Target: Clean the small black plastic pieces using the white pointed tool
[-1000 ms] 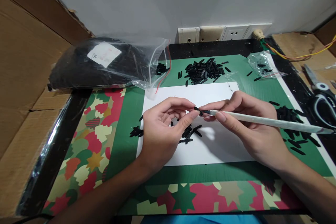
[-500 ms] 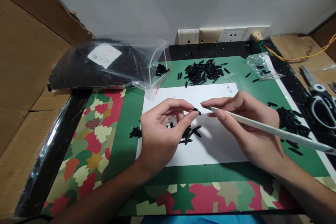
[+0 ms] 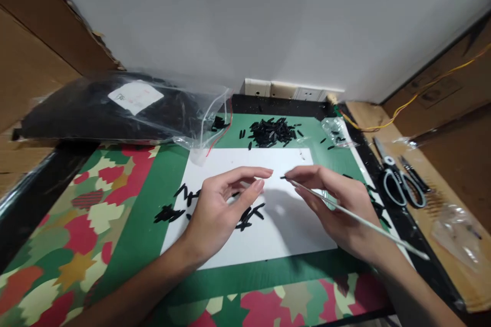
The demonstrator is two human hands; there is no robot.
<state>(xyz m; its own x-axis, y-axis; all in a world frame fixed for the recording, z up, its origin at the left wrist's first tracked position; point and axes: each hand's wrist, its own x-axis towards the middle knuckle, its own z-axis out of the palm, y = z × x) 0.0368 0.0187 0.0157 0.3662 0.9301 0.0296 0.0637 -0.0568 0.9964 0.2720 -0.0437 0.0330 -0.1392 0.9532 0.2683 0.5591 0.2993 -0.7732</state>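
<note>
Left hand [image 3: 220, 209]: fingers loosely curled, part open, holding nothing visible, over loose black pieces [image 3: 249, 213] on white sheet [image 3: 286, 235]. Right hand [image 3: 337, 209]: pinching thin white stick [image 3: 356, 219], black piece [image 3: 283, 178] at tip. Step judged: threading; next needs fine alignment. Far: black pile [image 3: 272, 132].

Matt white paper sheet [image 3: 276, 235] lies on a smooth green mat [image 3: 153, 225]; glossy clear plastic bag [image 3: 126, 112]; rough brown cardboard [image 3: 34, 56]; small black plastic pieces [image 3: 270, 132].
</note>
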